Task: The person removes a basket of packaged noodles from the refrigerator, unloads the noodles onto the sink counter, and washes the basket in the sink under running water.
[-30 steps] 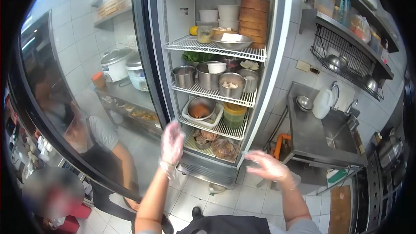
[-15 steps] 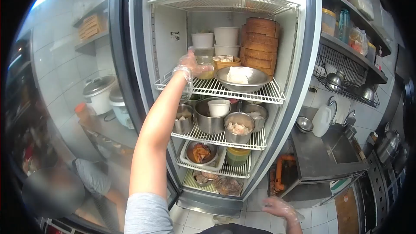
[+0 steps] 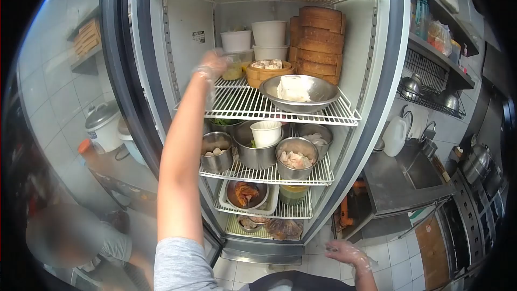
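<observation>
My left hand [image 3: 213, 63], in a clear plastic glove, reaches to the back left of the refrigerator's upper shelf [image 3: 237, 102]. It is smeared by motion, and its fingers are at a clear container [image 3: 232, 71] with yellowish-green contents; whether they grip it is unclear. Right of that container is a round bamboo steamer [image 3: 257, 77] with pale pieces in it. In front stands a metal bowl [image 3: 323, 97] holding a white block [image 3: 293, 87]. My right hand [image 3: 347, 252], also gloved, hangs low before the refrigerator, holding nothing, its fingers apart and slightly bent.
Stacked bamboo steamers [image 3: 320, 46] and white tubs [image 3: 269, 33] stand at the back. Metal pots [image 3: 217, 159] of food fill the shelf below. The glass door [image 3: 116, 75] stands open at left; a person [image 3: 116, 242] sits beyond it. A metal sink counter [image 3: 398, 183] is at right.
The clear container has shifted back and left on the upper shelf, away from the bowl, with my left hand at it. The view has moved slightly closer. My right hand stays low.
</observation>
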### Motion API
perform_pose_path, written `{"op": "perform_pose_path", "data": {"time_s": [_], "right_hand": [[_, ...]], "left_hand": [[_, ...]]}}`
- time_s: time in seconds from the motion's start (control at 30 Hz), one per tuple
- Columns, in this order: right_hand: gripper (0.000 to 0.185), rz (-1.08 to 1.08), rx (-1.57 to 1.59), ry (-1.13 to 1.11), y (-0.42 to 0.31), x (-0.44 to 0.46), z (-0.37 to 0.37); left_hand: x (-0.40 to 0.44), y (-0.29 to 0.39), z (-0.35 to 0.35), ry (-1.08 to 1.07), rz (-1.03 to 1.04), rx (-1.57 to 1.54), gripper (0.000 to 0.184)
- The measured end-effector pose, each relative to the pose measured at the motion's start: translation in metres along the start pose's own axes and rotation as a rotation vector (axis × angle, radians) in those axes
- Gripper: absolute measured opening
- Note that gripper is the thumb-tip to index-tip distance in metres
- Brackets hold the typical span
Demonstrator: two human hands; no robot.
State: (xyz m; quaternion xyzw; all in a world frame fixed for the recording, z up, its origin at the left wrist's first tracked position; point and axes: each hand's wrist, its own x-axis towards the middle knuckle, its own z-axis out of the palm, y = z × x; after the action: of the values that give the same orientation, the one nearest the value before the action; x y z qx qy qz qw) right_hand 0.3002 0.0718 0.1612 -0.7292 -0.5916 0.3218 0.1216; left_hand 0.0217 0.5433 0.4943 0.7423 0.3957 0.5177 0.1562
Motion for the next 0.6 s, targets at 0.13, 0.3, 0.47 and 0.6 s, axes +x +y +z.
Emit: {"op": "perform_pose_path", "data": {"time_s": [0.13, 0.3, 0.47, 0.6], "right_hand": [[0.057, -0.203, 0.132, -0.138, -0.037, 0.049, -0.004], [0.071, -0.086, 0.709, -0.167, -0.042, 0.17, 0.022], [0.076, 0.103, 0.944, 0.088, -0.095, 0.23, 0.039], [0.048, -0.175, 0.558, 0.128, -0.034, 0.32, 0.092]], "left_hand": [[-0.153, 0.068, -0.055, 0.071, 0.25, -0.754, 0.05], [-0.328, -0.005, -0.021, -0.571, -0.392, -1.06, 0.037], [-0.469, -0.13, 0.084, -0.764, -1.004, -0.72, 0.086], [-0.484, -0.134, 0.109, -0.633, -1.117, -0.712, 0.1]]}}
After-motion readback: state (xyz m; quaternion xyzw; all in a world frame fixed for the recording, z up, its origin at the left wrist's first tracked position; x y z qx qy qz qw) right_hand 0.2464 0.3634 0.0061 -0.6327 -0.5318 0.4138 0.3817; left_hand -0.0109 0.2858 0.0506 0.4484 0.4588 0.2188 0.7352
